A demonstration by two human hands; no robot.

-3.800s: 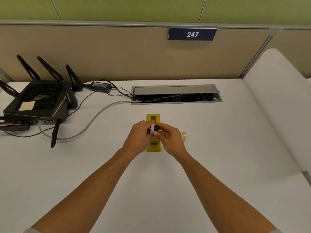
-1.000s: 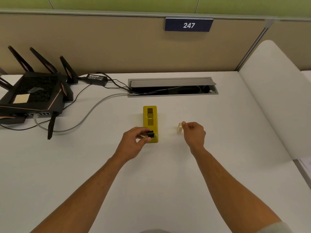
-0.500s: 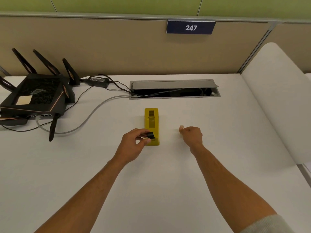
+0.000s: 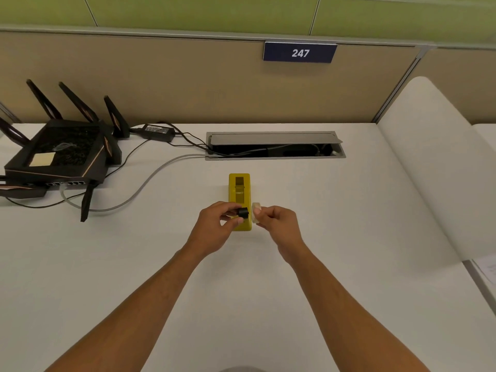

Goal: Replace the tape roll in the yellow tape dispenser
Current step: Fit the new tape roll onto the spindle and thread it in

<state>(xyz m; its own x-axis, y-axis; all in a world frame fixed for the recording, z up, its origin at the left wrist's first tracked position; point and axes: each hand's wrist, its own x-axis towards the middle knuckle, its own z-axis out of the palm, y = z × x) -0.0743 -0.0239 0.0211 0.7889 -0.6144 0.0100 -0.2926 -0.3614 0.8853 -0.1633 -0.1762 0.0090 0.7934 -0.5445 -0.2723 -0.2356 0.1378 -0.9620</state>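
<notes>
The yellow tape dispenser [image 4: 239,191] lies on the white desk [image 4: 335,224] in the middle, its long side pointing away from me and its roll bay showing no roll. My left hand [image 4: 214,226] pinches a small black spool core [image 4: 243,212] over the dispenser's near end. My right hand [image 4: 279,222] holds a clear tape roll [image 4: 255,212] between thumb and fingers, just right of the dispenser and a finger's width from the core.
A black router with antennas [image 4: 61,154] and its power brick [image 4: 157,129] sit at the back left, with cables [image 4: 150,181] running into an open cable tray [image 4: 273,150]. A white rounded partition [image 4: 429,162] bounds the desk on the right.
My right hand picked up the clear tape roll from the desk on the right and carried it left, close to the black core. My left hand stayed put with the core.
</notes>
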